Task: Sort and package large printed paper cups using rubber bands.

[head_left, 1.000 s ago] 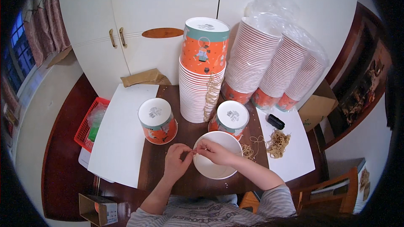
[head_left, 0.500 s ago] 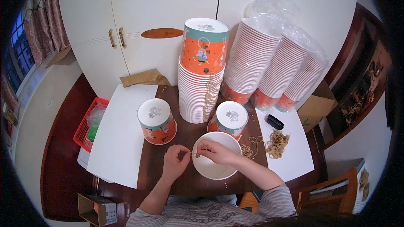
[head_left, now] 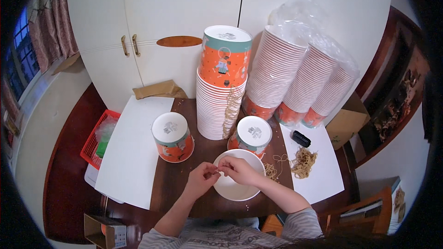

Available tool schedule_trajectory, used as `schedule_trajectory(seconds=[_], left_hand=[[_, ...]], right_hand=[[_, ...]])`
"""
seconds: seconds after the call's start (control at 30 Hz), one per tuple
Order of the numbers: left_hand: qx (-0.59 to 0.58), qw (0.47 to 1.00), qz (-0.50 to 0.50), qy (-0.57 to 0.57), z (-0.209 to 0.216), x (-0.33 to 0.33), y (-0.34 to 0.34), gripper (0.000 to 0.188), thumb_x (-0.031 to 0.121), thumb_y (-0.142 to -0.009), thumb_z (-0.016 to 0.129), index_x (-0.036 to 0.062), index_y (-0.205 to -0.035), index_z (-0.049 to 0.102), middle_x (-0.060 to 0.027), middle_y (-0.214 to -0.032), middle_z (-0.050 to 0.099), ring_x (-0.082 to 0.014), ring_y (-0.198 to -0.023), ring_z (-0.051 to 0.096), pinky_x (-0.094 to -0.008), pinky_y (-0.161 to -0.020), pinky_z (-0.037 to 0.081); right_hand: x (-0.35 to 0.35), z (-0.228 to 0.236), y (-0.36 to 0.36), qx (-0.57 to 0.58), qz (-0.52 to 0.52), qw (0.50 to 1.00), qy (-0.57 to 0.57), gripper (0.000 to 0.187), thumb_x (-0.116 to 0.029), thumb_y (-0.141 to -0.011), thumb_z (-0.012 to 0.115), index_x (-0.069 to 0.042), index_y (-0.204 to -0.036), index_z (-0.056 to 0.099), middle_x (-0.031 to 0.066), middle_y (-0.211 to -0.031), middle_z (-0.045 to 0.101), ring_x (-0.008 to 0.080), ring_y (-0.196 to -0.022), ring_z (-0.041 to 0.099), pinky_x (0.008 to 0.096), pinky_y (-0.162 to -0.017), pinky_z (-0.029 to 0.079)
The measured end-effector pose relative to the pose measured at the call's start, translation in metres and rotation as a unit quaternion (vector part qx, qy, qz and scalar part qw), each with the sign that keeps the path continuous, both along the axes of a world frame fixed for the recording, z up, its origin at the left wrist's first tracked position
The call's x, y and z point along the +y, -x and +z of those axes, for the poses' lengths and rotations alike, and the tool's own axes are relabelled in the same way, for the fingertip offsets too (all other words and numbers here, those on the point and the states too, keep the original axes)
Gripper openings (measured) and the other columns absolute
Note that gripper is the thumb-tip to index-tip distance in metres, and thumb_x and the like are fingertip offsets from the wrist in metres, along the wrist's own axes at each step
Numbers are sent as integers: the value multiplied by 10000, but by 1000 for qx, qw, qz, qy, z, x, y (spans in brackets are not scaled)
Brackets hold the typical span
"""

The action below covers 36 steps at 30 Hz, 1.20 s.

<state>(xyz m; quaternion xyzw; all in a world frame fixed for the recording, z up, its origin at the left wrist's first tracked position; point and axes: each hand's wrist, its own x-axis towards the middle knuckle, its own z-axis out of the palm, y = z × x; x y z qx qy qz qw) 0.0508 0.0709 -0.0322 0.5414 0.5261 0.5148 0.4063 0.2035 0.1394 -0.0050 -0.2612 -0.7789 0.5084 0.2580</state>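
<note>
Presently, fine fingertip work seems to be in hand, done at the left side of an open white bucket (head_left: 240, 191). This bucket is stood mouth up near the front edge of the dark tabletop (head_left: 173, 189), and part of its rim is covered by the 2 hands. The left hand (head_left: 201, 179) is held at the left rim, the right hand (head_left: 237, 170) over the mouth, and their fingertips are brought close together. The fingers of each are curled toward a pinch; whether they are fully closed, and on what, cannot be told, as anything between them is too small to be made out.

By judgement, steady wrists and small finger movements are called for by the next move, with the bucket kept from being nudged.

Behind the bucket, reach is limited by 1 upturned bucket (head_left: 253, 143) and, farther back, by a tall stack (head_left: 214, 106). To the right, loose string (head_left: 271, 171) is found just beside the bucket, where the right forearm (head_left: 284, 197) could be snagged. More room is offered on the left, across dark tabletop toward the white panel (head_left: 129, 157). At the front, little margin is given before the edge, where small pale bits (head_left: 247, 208) are scattered.
</note>
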Motion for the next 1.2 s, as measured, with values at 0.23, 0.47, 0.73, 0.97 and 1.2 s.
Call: schedule_trajectory(seconds=[0.23,0.47,0.73,0.97,1.2], left_hand=[[-91,991,-58,73,1,2,2,113,64,-746,600,-1,-830,564,-28,-740,590,-65,-655,529,-192,-608,425],[-128,987,-40,93,-6,1,0,107,57,-756,583,4,-848,567,-24,-744,587,-65,-684,530,-190,-627,423],[-144,987,-33,59,-11,-1,-2,110,61,-761,581,-2,-851,579,-15,-741,585,-53,-666,516,-180,-602,410],[-89,995,2,47,-12,-2,-3,125,80,-754,595,0,-850,586,-1,-715,578,-36,-638,495,-176,-572,399],[-71,996,17,43,-9,-2,-6,107,86,-755,595,3,-821,580,19,-667,551,-28,-599,467,-172,-548,382]], right_hand=[[-1,6,-1,-26,-13,999,-41,56,-48,-795,498,-25,-845,507,70,-690,524,124,-615,518,259,-555,415],[-4,13,-4,-42,-33,999,-6,137,-62,-750,567,-43,-869,504,69,-768,536,146,-660,542,268,-555,432],[-8,10,-7,0,-34,962,-271,151,-50,-688,631,-60,-813,548,59,-885,503,173,-734,540,273,-583,449],[-8,13,-4,-27,-48,938,-343,151,-53,-656,631,-62,-783,550,67,-854,514,219,-751,543,296,-620,455],[-7,11,-6,-36,-69,935,-345,147,-55,-654,631,-56,-774,546,67,-857,513,217,-731,546,291,-614,455]])
